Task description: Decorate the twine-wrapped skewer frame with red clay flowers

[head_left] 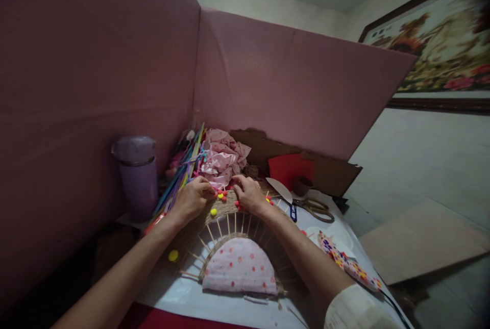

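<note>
Before me on the white tabletop lies a half-round craft piece with a pink, red-dotted cloth centre (240, 265). Thin wooden sticks (228, 224) fan out from it to a broad twine-wound outer band (199, 223). At the top of this band my left hand (196, 197) is closed in a pinch beside a small red and yellow flower-like cluster (221, 195). My right hand (249, 194) has its fingers bent together just right of that cluster, close to more red bits. What either set of fingertips holds is too small to make out. A yellow dot (213, 212) sits on the band.
Scissors (319, 209), a blue cutter (293, 212) and a flower-patterned glue gun (348, 262) with a cord lie right. A purple tumbler (140, 186) stands left, near coloured pipe cleaners (179, 181). Crumpled pink cloth (222, 158) and cardboard (337, 173) are behind.
</note>
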`<state>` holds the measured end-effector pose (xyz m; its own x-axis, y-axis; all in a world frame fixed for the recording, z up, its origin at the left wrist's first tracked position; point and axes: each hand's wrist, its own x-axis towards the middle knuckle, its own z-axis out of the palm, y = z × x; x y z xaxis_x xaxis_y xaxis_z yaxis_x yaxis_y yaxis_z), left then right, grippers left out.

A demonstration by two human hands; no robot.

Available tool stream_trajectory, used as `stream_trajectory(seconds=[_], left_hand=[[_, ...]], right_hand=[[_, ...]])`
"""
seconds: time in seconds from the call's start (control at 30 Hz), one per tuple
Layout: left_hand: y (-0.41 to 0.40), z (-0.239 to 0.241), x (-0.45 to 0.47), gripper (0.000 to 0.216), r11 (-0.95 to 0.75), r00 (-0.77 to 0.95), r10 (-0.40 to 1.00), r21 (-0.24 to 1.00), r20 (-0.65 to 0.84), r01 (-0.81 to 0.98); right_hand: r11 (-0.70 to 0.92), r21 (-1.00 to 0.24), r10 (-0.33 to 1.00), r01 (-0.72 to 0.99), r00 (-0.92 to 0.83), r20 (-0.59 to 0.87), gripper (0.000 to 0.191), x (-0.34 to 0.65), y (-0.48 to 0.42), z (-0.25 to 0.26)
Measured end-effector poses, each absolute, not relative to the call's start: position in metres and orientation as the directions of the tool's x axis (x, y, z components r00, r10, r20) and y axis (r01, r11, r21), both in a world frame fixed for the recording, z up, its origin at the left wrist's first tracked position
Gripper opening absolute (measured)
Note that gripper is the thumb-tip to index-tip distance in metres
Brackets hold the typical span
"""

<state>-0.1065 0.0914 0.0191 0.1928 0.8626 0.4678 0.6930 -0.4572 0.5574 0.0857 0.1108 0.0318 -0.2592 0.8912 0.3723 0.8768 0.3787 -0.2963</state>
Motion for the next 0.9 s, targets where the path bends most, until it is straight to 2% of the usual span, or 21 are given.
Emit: stream_trajectory(seconds=[0.23, 0.6, 0.83, 0.9], left_hand=[[0.0890, 0.0198, -0.1019, 0.009, -0.429, 0.150, 0.865, 0.550, 0.479, 0.717], [0.0911, 0.0177, -0.1035, 0.015, -0.445, 0.202, 0.863, 0.507, 0.463, 0.739], [0.0884, 0.0225, -0.1042, 0.030, -0.409, 0.163, 0.880, 0.538, 0.445, 0.737], [0.0881, 0.0255, -0.1037, 0.029, -0.364, 0.151, 0.902, 0.524, 0.404, 0.770]], right_hand=[[0.373, -0.311, 0.892, 0.874, -0.247, 0.378, 0.027, 0.0862, 0.1106, 0.0325], [0.392, -0.337, 0.888, 0.856, -0.256, 0.383, 0.025, 0.0865, 0.1127, 0.0333], [0.392, -0.350, 0.889, 0.851, -0.252, 0.381, 0.025, 0.0875, 0.1137, 0.0318], [0.392, -0.354, 0.890, 0.849, -0.253, 0.379, 0.025, 0.0877, 0.1141, 0.0313]])
